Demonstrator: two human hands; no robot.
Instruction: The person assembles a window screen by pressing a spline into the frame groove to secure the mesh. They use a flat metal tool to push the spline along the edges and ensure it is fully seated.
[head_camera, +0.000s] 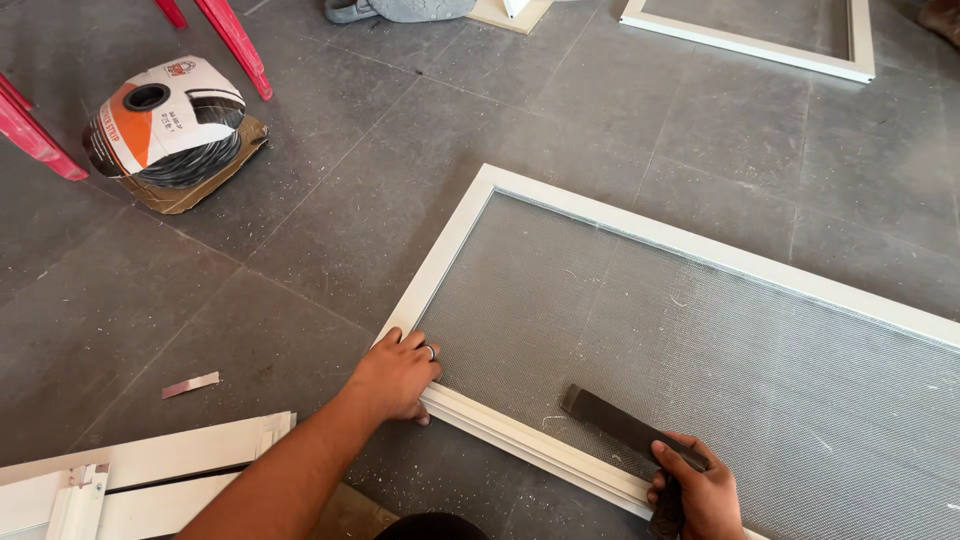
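A white window frame (455, 235) filled with grey mesh (700, 360) lies flat on the grey tiled floor. My left hand (398, 378), with a ring on one finger, presses down on the frame's near-left corner, fingers curled over the white edge. My right hand (698, 492) grips the handle of a dark flat-bladed tool (612, 424), a chisel-like scraper. Its blade lies on the mesh just inside the near rail of the frame.
A roll of black cord in an orange-and-white wrapper (168, 122) sits on cardboard at the upper left, beside red chair legs (235, 40). White frame profiles (150, 475) lie at the lower left. Another white frame (760, 45) lies at the top right. A small metal strip (190, 385) rests on the floor.
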